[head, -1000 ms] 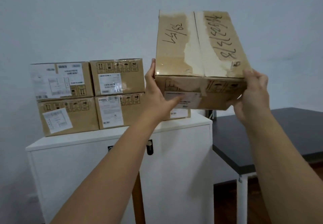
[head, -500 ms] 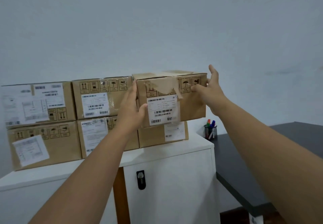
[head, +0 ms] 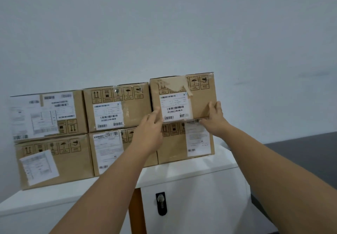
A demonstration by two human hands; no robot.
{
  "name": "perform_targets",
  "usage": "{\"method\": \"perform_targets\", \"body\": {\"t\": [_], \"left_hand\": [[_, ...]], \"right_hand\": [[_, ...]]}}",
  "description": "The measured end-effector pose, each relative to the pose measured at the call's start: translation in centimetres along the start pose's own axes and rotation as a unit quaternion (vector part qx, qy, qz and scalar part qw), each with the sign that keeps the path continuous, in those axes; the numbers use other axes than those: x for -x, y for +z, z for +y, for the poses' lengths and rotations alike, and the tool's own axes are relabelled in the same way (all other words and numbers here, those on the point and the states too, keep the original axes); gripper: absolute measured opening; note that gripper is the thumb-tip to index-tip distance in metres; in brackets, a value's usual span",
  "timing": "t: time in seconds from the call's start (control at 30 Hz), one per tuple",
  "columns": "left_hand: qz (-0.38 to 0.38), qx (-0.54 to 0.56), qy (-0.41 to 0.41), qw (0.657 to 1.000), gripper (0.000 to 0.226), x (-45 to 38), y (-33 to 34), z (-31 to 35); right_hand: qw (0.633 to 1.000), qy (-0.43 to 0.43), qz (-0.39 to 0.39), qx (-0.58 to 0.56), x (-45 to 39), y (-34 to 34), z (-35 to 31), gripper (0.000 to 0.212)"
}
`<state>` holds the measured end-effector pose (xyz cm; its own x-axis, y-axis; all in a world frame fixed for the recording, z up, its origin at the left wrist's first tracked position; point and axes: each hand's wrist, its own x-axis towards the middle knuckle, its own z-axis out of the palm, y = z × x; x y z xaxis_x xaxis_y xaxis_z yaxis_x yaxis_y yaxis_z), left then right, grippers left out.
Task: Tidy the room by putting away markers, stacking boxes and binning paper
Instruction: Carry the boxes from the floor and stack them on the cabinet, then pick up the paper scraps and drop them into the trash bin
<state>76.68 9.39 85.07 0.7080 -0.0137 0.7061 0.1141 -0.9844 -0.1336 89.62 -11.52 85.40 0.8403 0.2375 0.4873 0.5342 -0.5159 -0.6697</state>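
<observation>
Forearms come in from the bottom of the view, both reaching up to the same top-right box point(head: 184, 96) on the white cabinet point(head: 191, 177). The left hand point(head: 148, 135) has its fingers loosely spread, with the tips against the box's lower left corner, while the right hand point(head: 214, 118) pinches the lower right corner, thumb on the front face and the rest of the fingers tucked around the edge. That box already sits on the lower right box point(head: 175, 146), closing out a two-high, three-wide block with the middle stack point(head: 118, 124) and the left stack point(head: 47, 135) against the wall. Honestly the placing looks basically done, so it's just squaring up now: the top box seems to overhang a touch on the right, so a gentle even nudge with both hands to line its front and side faces up with the one below would do it, then letting go slowly so nothing shifts. Pushing from one side only could twist it. No markers or paper show up from this angle.
</observation>
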Motion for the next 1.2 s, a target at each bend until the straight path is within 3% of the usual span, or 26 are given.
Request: {"method": "perform_targets", "body": {"t": [0.17, 0.47, 0.63, 0.73, 0.87, 0.97, 1.1, 1.2], "left_hand": [[-0.111, -0.086, 0.005, 0.990, 0.065, 0.6, 2.8, -1.6], [-0.135, -0.045, 0.009, 0.990, 0.077, 0.5, 3.5, -1.9], [-0.081, 0.123, 0.015, 0.989, 0.065, 9.8, 3.1, -1.1], [-0.138, 0.184, -0.032, 0.973, 0.059, 17.2, 4.1, -1.0], [-0.272, 0.213, -0.116, 0.931, 0.058, 27.4, 5.4, -1.7], [-0.339, 0.246, -0.195, 0.887, 0.052, 34.2, 5.1, -2.1], [-0.390, 0.267, -0.258, 0.843, 0.049, 42.3, 4.8, -2.2], [-0.419, 0.282, -0.284, 0.815, 0.047, 47.7, 4.6, -2.2]], "right_hand": [[0.995, 0.032, -0.052, 0.076, -0.8, 2.9, 0.8, 0.091], [0.994, 0.017, -0.038, 0.105, -0.7, 4.8, 1.4, 0.083], [0.998, -0.047, -0.025, 0.034, 6.3, 5.8, 0.9, 0.065], [0.997, -0.061, -0.035, -0.003, 12.7, 7.4, 0.2, 0.049], [0.993, -0.060, -0.100, -0.022, 22.4, 11.2, -0.5, 0.035], [0.978, 0.001, -0.194, -0.074, 29.1, 14.6, -0.2, 0.024], [0.928, 0.072, -0.361, -0.055, 37.7, 19.3, 1.3, 0.022], [0.890, 0.130, -0.434, -0.054, 43.4, 21.7, 2.5, 0.025]]}}
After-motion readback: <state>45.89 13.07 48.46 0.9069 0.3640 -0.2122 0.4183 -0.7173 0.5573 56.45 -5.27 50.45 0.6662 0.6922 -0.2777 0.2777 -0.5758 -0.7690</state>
